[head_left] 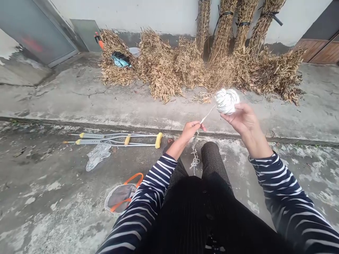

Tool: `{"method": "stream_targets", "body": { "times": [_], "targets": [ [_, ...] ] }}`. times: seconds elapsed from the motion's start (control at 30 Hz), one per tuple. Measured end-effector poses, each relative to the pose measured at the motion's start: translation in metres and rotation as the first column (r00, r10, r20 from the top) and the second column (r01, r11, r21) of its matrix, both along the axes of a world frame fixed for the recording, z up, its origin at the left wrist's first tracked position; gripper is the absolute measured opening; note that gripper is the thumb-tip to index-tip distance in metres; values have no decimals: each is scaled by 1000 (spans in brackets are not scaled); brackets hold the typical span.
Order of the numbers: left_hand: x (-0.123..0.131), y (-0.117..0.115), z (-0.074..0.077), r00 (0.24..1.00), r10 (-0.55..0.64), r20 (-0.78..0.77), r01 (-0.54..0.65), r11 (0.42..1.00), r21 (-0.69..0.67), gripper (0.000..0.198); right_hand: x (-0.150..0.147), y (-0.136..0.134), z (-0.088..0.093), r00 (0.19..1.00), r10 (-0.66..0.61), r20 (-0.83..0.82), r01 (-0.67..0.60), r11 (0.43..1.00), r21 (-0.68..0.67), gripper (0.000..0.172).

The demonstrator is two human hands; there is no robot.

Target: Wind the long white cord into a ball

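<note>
A white ball of cord (227,101) with dark flecks is held up by my right hand (245,121), its fingers and thumb around the lower right side. From the ball a strand of cord (208,114) runs taut down to the left. My left hand (191,129) pinches this strand between thumb and fingers, a short way from the ball. Below that hand, a loose, tangled length of cord (195,158) hangs between my knees towards the ground.
Crutches (119,139) with yellow pads lie at left beside a crumpled clear plastic bag (97,156). Nearer stands a bag with orange handles (120,197). A concrete step edge (174,129) crosses ahead. Dried stalks (164,67) lie against the wall, with tied bundles (224,31) upright behind.
</note>
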State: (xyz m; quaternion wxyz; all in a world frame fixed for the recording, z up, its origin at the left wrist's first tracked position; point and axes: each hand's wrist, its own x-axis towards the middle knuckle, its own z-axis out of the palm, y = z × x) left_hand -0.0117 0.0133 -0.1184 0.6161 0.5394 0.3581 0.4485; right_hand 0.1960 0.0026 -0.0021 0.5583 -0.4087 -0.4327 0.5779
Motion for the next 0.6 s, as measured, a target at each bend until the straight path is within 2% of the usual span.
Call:
{"method": "stream_targets", "body": {
  "times": [0.1,0.2,0.23,0.3,0.37,0.43,0.5,0.6],
  "targets": [
    [-4,-7,6,995,-100,-13,100,995,5,18,-2,7,-7,992,-55,112,46,996,79,48],
    [-6,-21,11,983,-182,11,182,983,-19,19,-2,20,-18,922,-217,320,139,958,251,57],
    [-8,-27,13,982,-191,7,191,981,-30,20,-2,25,-22,862,-295,413,160,930,331,60],
    [-11,-36,16,978,-211,2,211,977,-42,24,-2,33,-35,670,-457,585,148,855,498,62],
    [-15,-40,20,968,-249,31,251,967,-49,26,-3,36,-49,464,-556,690,44,793,608,57],
    [-21,-38,24,957,-271,102,279,958,-70,25,-4,35,-63,341,-544,767,-109,787,607,51],
    [-28,-30,28,950,-260,175,280,954,-103,24,-6,31,-75,272,-459,846,-229,823,520,51],
    [-35,-17,30,948,-204,244,244,958,-148,23,-6,24,-88,226,-317,921,-259,892,370,61]
  ]
}}
